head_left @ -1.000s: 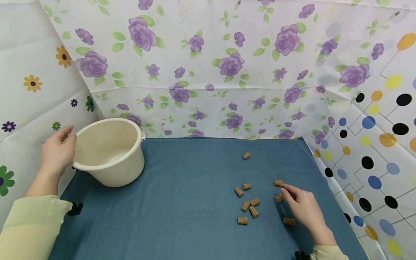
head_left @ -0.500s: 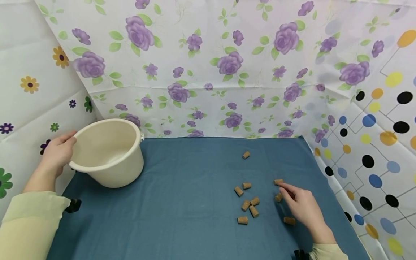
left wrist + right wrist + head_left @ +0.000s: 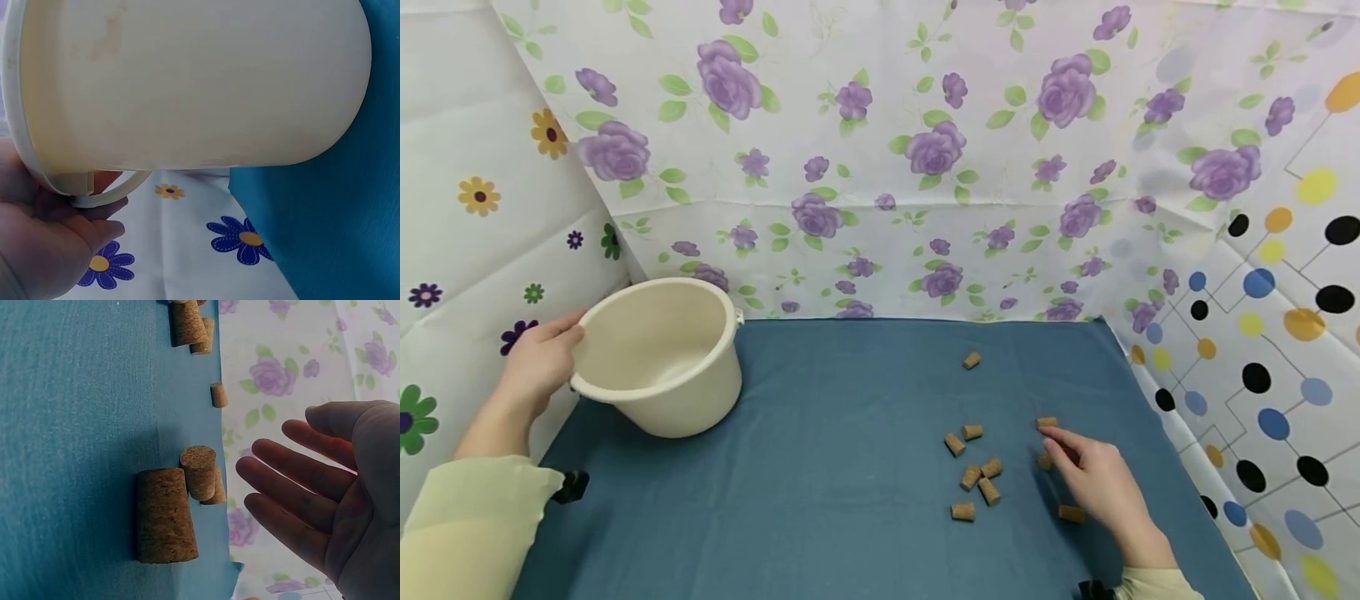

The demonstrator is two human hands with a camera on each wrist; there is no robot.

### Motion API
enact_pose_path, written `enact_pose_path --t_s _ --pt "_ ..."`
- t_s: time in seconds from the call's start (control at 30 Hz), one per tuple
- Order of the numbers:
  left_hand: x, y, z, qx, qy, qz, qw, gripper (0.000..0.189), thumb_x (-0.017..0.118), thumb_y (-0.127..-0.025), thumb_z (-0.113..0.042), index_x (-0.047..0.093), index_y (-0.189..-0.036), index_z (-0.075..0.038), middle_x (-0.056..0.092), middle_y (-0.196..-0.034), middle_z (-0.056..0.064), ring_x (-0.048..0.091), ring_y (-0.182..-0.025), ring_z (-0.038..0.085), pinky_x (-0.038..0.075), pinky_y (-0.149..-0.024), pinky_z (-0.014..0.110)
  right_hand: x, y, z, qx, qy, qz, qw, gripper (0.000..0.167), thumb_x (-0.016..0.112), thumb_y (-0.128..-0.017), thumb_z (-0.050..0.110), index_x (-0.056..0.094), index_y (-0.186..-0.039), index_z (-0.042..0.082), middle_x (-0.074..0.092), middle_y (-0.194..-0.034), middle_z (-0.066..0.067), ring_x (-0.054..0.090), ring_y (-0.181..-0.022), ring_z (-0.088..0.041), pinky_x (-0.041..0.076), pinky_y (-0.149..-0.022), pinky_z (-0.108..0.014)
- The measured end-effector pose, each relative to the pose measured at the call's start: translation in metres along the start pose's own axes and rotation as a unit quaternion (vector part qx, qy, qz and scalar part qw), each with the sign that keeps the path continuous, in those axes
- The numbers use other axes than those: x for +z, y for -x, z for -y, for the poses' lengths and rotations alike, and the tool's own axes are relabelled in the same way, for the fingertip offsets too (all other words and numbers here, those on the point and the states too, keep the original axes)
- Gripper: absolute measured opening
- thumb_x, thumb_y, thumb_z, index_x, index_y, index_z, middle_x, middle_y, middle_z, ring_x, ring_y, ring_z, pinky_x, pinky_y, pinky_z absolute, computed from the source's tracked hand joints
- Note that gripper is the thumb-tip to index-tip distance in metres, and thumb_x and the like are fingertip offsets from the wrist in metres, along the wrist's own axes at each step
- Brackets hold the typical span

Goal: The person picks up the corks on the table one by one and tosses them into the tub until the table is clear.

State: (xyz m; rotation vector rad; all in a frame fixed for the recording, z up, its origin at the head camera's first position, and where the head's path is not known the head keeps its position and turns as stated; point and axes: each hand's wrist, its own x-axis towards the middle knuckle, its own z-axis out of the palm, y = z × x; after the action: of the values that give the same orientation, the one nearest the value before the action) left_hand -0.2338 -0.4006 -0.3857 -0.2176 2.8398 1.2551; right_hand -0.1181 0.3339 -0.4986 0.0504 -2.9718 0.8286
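At the left in the head view, a cream plastic bucket stands slightly tilted on the blue cloth. My left hand grips its rim at the left side. The left wrist view shows my fingers by the rim and the bucket's curved handle. On the right, my right hand hovers over corks, its loosely bent fingers holding nothing. One cork lies just beyond the fingertips, another cork is partly hidden by them, and a third cork lies beside the hand.
Several corks lie scattered to the left of my right hand, and a lone cork sits farther back. Blue cloth covers the table between bucket and corks. Patterned sheets rise at the back and both sides.
My left hand has lowered a little, and its raised fingers have settled against the bucket's rim. The right hand has stayed over the corks, and the view has shifted slightly.
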Motion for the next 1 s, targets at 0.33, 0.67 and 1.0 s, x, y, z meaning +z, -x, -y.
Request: enact_pose_path --t_s 0.33,0.67,1.0 --pt "0.025 0.014 -0.011 0.029 0.020 0.009 0.9993 0.061 0.024 -0.118 -0.033 0.023 -0.167 0.002 0.034 -0.161 0.040 0.048 -0.137 0.052 0.051 -0.077 0.012 0.002 -0.001 0.003 -0.003 -0.007 0.004 1.0000 0.038 0.060 -0.112 0.032 0.071 -0.143 0.013 0.069 -0.080 0.001 0.048 -0.053 -0.015 0.037 -0.047 -0.031" --pt "0.058 0.036 -0.028 0.044 0.083 0.010 0.9955 0.059 0.027 -0.118 -0.033 0.023 -0.167 0.000 0.020 -0.171 0.031 0.025 -0.154 0.052 0.038 -0.123 0.037 0.002 -0.001 0.008 -0.006 -0.010 0.009 0.9999 0.046 0.055 -0.113 0.044 0.071 -0.143 0.013 0.066 -0.077 0.002 0.047 -0.054 -0.014 0.037 -0.048 -0.031" --pt "0.096 0.055 -0.052 0.023 0.126 -0.027 0.9914 0.058 0.029 -0.118 -0.036 0.027 -0.169 -0.008 0.029 -0.170 0.025 0.033 -0.154 0.047 0.032 -0.120 0.067 0.001 -0.007 0.006 -0.020 -0.004 -0.008 0.9998 0.046 0.055 -0.113 0.045 0.072 -0.141 0.013 0.077 -0.123 -0.009 0.057 -0.063 -0.010 0.043 -0.052 -0.029"
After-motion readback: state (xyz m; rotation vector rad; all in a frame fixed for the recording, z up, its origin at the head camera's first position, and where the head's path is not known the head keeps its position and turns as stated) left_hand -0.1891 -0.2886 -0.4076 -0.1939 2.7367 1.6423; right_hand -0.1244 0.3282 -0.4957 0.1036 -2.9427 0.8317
